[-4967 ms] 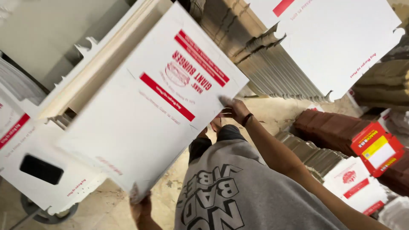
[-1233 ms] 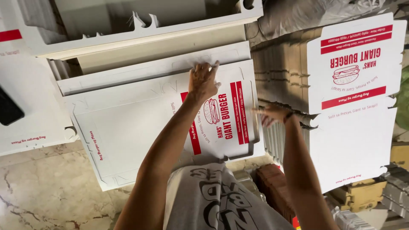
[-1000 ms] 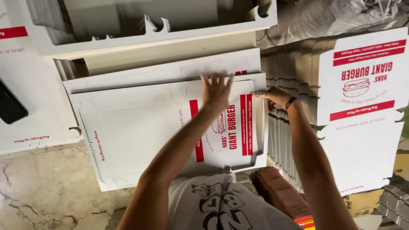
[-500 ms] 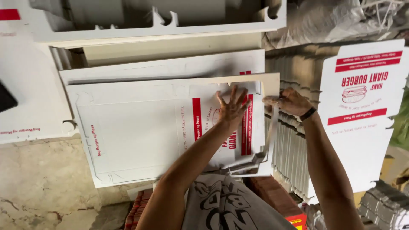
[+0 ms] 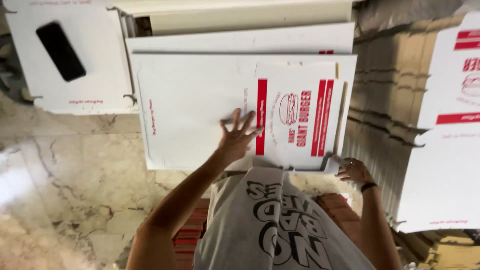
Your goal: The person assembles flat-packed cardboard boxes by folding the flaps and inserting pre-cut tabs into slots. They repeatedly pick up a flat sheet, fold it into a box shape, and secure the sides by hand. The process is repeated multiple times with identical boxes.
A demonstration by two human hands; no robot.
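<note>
A flat white cardboard box blank (image 5: 200,110) with red stripes and a burger drawing lies on top of a stack of like blanks in front of me. My left hand (image 5: 237,137) rests on it with fingers spread, pressing near the red stripe. My right hand (image 5: 353,170) grips the blank's near right corner, a dark band on its wrist. The part of the blank with the red print is folded over the rest.
A black phone (image 5: 61,51) lies on a white blank at the far left. A tall stack of brown corrugated sheets (image 5: 380,110) stands to the right, with another printed white blank (image 5: 445,150) leaning on it. Marble floor (image 5: 65,190) lies left; red-brown stacks (image 5: 345,210) sit by my legs.
My left hand slid left across the blank, from the printed panel to its red stripe. My right hand moved from the far right edge down to the near right corner. The view shifted left.
</note>
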